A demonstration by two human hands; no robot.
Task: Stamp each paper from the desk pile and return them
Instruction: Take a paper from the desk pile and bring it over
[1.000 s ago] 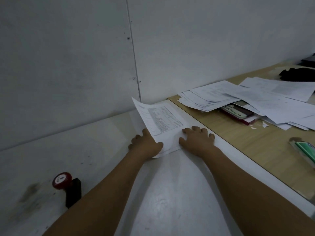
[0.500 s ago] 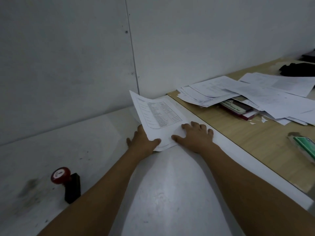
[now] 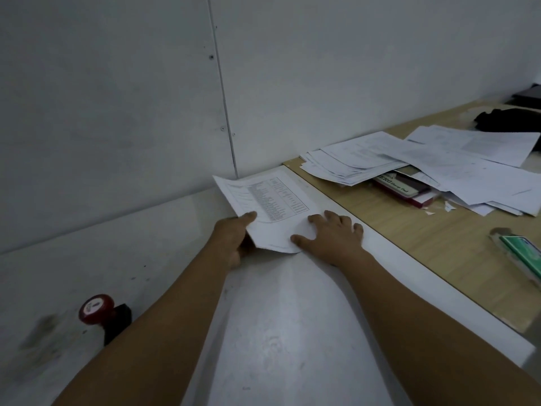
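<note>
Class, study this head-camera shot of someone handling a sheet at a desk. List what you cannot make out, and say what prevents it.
- Sheet: table text too small to read.
- Left hand: fingers hidden under the sheet; only the thumb shows on top.
- Stamp: base hidden behind the left forearm; cap label blurred.
- Stamp pad: partly buried under the pile.
- Green item: cut off by the right edge.
- Dark object: too dim to identify.
</note>
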